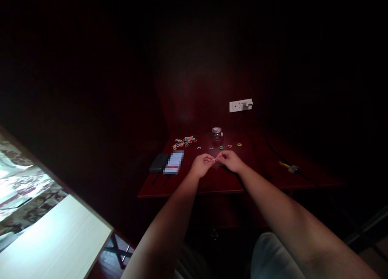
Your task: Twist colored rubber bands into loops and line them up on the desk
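Over the dark red table (218, 185), my left hand (202, 165) and my right hand (229, 161) meet at the fingertips. Both are closed in a pinch, and whatever lies between the fingers is too small to make out. Just beyond them is a spaced row of small coloured bands, among them a purple band (211, 148), a green band (221, 147), an orange band (229, 146) and a yellow band (239, 144). A clear jar (217, 137) stands upright behind the row. To the left lies a loose pile of coloured bands (188, 140).
A black power bank (159, 163) and a phone (173, 162) with a cable lie at the table's left. A wall socket (240, 105) holds a plug. At the right, a black cable carries a yellow piece (284, 164). A pale table (57, 238) stands lower left.
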Motion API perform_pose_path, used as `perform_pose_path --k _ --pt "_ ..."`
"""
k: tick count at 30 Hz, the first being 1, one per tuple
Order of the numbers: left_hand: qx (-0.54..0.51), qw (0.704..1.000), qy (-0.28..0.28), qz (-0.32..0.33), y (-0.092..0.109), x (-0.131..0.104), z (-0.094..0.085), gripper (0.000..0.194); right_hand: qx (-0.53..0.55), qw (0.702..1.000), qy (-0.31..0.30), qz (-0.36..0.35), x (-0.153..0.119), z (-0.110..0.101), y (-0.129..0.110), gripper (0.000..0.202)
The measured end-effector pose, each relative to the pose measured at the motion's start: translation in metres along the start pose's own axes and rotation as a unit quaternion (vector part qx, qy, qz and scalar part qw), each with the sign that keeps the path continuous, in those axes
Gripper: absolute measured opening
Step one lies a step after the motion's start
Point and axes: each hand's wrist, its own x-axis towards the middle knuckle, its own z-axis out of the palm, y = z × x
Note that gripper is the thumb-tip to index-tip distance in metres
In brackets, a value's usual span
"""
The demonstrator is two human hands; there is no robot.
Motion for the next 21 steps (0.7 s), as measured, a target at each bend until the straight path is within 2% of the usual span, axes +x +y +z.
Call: perform_pose_path --k 21 --pt "0.021 1.000 -0.010 0.010 0.0088 -0.0030 -0.0012 0.015 0.007 1.000 0.012 -0.006 -0.0002 -0.0012 0.0015 0.027"
